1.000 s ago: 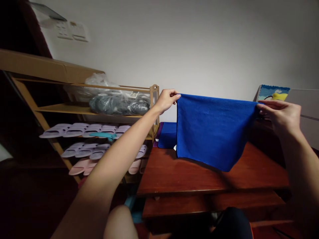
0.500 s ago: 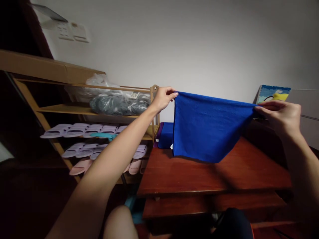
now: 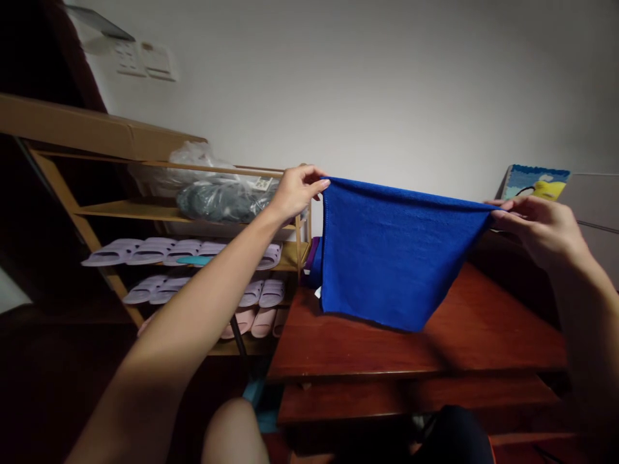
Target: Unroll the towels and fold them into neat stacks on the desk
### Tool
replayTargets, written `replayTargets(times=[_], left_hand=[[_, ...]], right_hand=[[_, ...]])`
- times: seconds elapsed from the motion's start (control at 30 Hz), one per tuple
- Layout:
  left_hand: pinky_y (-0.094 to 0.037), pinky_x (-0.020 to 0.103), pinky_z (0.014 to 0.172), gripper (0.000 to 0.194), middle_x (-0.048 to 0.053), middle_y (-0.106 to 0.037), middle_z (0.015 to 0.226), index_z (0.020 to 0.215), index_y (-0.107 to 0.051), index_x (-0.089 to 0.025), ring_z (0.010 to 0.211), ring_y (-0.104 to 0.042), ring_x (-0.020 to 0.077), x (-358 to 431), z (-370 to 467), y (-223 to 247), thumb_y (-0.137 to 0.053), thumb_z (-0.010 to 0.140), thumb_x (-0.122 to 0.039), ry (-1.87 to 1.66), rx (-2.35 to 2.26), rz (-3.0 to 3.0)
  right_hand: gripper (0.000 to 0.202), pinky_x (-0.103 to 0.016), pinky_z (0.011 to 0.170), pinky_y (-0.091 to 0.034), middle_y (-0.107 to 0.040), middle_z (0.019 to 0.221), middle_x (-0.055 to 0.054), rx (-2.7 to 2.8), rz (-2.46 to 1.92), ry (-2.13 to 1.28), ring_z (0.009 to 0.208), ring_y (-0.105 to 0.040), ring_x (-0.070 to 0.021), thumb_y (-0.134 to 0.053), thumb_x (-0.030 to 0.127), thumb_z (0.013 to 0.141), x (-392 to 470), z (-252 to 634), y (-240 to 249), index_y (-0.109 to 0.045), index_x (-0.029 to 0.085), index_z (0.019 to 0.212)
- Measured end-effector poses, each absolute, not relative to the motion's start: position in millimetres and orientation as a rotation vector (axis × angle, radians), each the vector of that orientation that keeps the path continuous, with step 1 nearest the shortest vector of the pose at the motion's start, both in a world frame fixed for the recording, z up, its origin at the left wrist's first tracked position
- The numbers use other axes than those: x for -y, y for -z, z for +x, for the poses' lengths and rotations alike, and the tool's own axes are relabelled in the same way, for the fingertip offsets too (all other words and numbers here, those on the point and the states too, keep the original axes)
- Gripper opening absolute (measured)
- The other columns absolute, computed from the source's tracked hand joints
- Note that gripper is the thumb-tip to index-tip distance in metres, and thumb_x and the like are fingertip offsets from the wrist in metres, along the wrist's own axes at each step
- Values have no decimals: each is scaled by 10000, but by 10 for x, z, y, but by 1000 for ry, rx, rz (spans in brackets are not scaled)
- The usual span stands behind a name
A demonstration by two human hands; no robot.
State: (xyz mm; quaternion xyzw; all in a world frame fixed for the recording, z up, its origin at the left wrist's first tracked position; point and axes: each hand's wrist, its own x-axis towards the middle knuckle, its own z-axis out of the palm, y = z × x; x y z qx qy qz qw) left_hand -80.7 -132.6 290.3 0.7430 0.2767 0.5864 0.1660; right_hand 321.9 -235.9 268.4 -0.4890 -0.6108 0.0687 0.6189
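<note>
A blue cloth (image 3: pixel 391 258) hangs stretched between my two hands above the reddish-brown wooden table (image 3: pixel 503 328). Its upper left corner is pinched by my left hand (image 3: pixel 302 188), and my right hand (image 3: pixel 536 225) grips the upper right corner. The top edge runs nearly straight, sloping down a little to the right. A small white tag (image 3: pixel 318 292) shows at the cloth's lower left. Partly hidden behind the cloth, folded purple and dark blue cloths (image 3: pixel 313 264) lie at the table's back left.
To the left, a wooden rack (image 3: pixel 116 209) holds lilac slippers (image 3: pixel 152 250), pink slippers (image 3: pixel 264 321) and plastic-wrapped items (image 3: pixel 217 200). A long cardboard box (image 3: pixel 97 132) lies on top. At the back right stands a colourful picture (image 3: pixel 536 182).
My left hand has moved left and my right hand slightly left, with the cloth between them. The cloth's lower edge hangs a little lower and now covers more of the folded cloths.
</note>
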Motion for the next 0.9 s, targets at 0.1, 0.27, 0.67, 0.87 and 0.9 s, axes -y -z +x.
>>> replayTargets(times=[0.1, 0.27, 0.67, 0.87, 0.9], left_hand=[[-492, 237, 605, 98, 5, -608, 702, 824, -637, -123, 609, -567, 96, 1443, -918, -2887, -654, 748, -182, -1627, -795, 2052], [-502, 251, 622, 173, 5, -626, 702, 833, -663, -136, 614, -582, 106, 1725, -1073, -2868, -705, 712, -253, -1606, -773, 1989], [-509, 243, 609, 219, -27, -660, 735, 876, -711, -221, 624, -596, 104, 2487, -1188, -2710, -724, 661, -184, -1700, -730, 1881], [-514, 226, 603, 235, 11, -669, 739, 869, -690, -190, 630, -607, 116, 2142, -1219, -2234, -751, 653, -258, -1612, -848, 1756], [-513, 230, 590, 239, 11, -662, 721, 867, -688, -183, 615, -604, 120, 2029, -1238, -2116, -747, 661, -289, -1581, -887, 1772]], right_hand=[[360, -162, 530, -487, -614, 658, 23, 1347, -1013, -393, 565, -579, -70, -842, 326, 545, 2398, 3128, -2649, -609, 177, 774], [432, -263, 601, -559, -658, 677, -19, 1270, -914, -500, 582, -623, -120, -854, 304, 523, 2472, 3004, -2634, -688, 155, 894], [262, -287, 511, -513, -640, 680, -25, 1293, -877, -501, 526, -583, -130, -825, 334, 548, 2579, 3041, -2444, -690, 228, 746], [269, -220, 557, -486, -639, 663, 5, 1302, -969, -740, 566, -583, -102, -807, 327, 601, 2234, 3024, -1991, -687, 207, 810], [271, -209, 562, -474, -632, 655, 10, 1317, -977, -770, 569, -573, -93, -804, 335, 607, 2133, 3016, -1887, -686, 200, 811]])
